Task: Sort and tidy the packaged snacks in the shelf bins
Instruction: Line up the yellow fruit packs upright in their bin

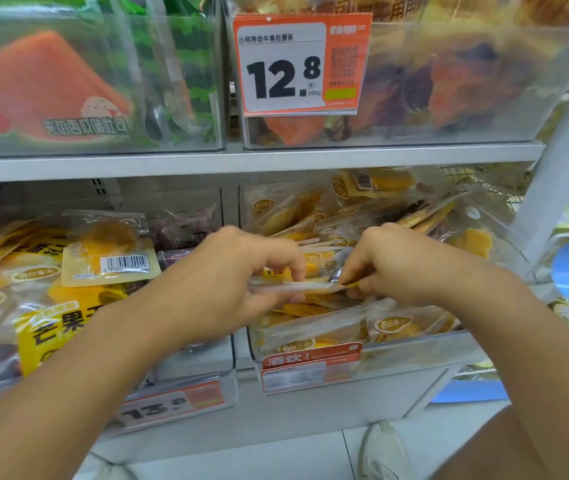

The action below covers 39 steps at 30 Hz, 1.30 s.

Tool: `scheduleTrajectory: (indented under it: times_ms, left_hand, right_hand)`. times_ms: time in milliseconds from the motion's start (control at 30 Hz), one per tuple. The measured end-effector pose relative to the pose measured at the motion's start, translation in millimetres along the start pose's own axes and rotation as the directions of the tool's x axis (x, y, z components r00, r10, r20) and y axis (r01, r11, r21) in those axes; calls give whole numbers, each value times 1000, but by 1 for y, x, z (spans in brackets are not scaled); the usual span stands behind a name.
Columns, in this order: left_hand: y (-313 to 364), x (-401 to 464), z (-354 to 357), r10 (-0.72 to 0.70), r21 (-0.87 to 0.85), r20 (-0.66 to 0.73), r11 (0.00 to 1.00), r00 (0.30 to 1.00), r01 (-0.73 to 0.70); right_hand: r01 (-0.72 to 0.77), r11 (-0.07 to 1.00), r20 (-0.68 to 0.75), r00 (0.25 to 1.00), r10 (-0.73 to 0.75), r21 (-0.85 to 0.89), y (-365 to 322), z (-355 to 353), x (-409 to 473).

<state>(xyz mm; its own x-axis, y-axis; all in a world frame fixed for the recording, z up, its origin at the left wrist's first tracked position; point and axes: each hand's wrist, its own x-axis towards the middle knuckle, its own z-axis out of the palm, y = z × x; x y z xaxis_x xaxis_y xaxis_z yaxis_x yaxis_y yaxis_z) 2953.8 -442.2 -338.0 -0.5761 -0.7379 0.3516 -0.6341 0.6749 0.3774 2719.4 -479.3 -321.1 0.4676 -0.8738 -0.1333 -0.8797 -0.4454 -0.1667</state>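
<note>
I see both hands meeting over the lower right bin [414, 344], each gripping the same small stack of flat mango packets [305, 285]. My left hand [241, 282] has its fingers curled over the stack's left end, thumb underneath, so the packets are pinched edge-on. My right hand [397, 265] curls its fingers round the stack's right end; its fingertips are blurred, but the grip looks closed on the plastic. The stack lies roughly level, held just above the heap of like packets filling that bin.

The bin is clear plastic, full of yellow dried-mango packets lying at all angles, some tilted against the back wall. A red tag [310, 367] hangs on its front lip. To the left, the neighbouring bin [207, 362] holds larger yellow mango bags [51, 327], a packet turned barcode up [110, 261], and some dark purple packets [182, 226] behind. Its price tag [172, 403] is blurred.

On the upper shelf [241, 161], a bin on the left holds watermelon-printed packs [44, 88]; the bin on the right holds mixed orange and purple snacks [449, 81], with a price card [300, 64] reading 12.8 on its front. A white upright [560, 161] stands at the right. Below, I see a pale shoe [383, 452] on the floor.
</note>
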Motion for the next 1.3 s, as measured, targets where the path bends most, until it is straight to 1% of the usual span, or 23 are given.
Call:
scheduleTrajectory:
  times_ms: [33,67,100,167,233,267,300,367,400,467,567,667,733,800,833,867,933,967,1000,1067,1133,1233,1300]
  left_hand:
    - [-1,0,2,-16,58,48,998,999,13]
    - [-3,0,4,-15,112,66,994,998,8]
    - [-3,1,4,-3,173,70,985,998,-9]
    - [-2,5,3,-12,318,98,948,995,-20]
    - [-1,8,3,-66,396,111,918,992,17]
    - [-1,10,4,-101,415,101,908,990,50]
    - [1,12,6,-142,434,91,897,986,89]
    - [4,19,11,-225,456,64,873,972,172]
    - [5,22,13,-256,440,41,873,966,212]
    - [5,25,17,-294,395,-26,875,955,281]
    - [0,23,20,-352,413,-100,836,931,361]
    - [-6,23,23,-431,456,-80,786,899,418]
    - [-9,27,24,-519,438,-35,760,854,480]
    - [-12,31,23,-598,415,24,735,801,536]
    - [-14,33,22,-623,402,64,731,780,551]
    - [-16,34,21,-632,386,99,736,769,556]
    - [-19,34,18,-632,373,140,747,762,550]
    - [-20,34,16,-631,375,153,749,760,546]
    - [-20,34,15,-630,377,163,751,759,542]
    - [-19,33,14,-623,393,168,753,764,527]
    - [-17,33,16,-600,431,144,754,787,496]
    - [-14,31,19,-551,520,70,732,832,441]
    - [-11,30,21,-487,571,6,718,873,397]
  right_hand:
    - [-17,1000,35,999,16,23,-1,-1,3]
    - [-32,998,57,998,29,58,0,-3,4]
    - [-36,993,50,998,30,113,1,-6,3]
    - [-20,971,-51,998,33,236,5,-13,-1]
    - [3,967,-218,974,55,255,8,-17,-1]
    - [-10,974,-259,963,70,226,8,-17,1]
    - [-36,984,-254,964,80,175,4,-17,5]
    - [-95,995,-195,976,96,17,-6,-12,16]
    - [-113,992,-179,979,101,-59,-10,-9,22]
    - [-128,977,-201,975,92,-171,-17,-5,30]
    - [-99,966,-192,980,53,-239,-22,0,36]
    - [-60,965,-251,968,-6,-254,-22,5,42]
    - [-11,981,-292,955,-47,-194,-23,11,48]
    - [36,998,-305,951,-51,-55,-24,15,53]
    - [44,998,-307,951,-29,40,-23,16,55]
    - [43,986,-308,951,8,159,-22,15,56]
    - [40,900,-276,957,91,435,-18,9,56]
    - [46,856,-260,960,105,516,-17,6,55]
    - [52,847,-255,962,100,529,-15,3,54]
    - [27,913,-251,964,83,408,-14,-1,52]
    - [-55,973,-252,961,112,222,-14,-4,48]
    - [-197,980,-257,948,185,-18,-18,-4,44]
    - [-209,972,-217,959,183,-104,-22,1,45]
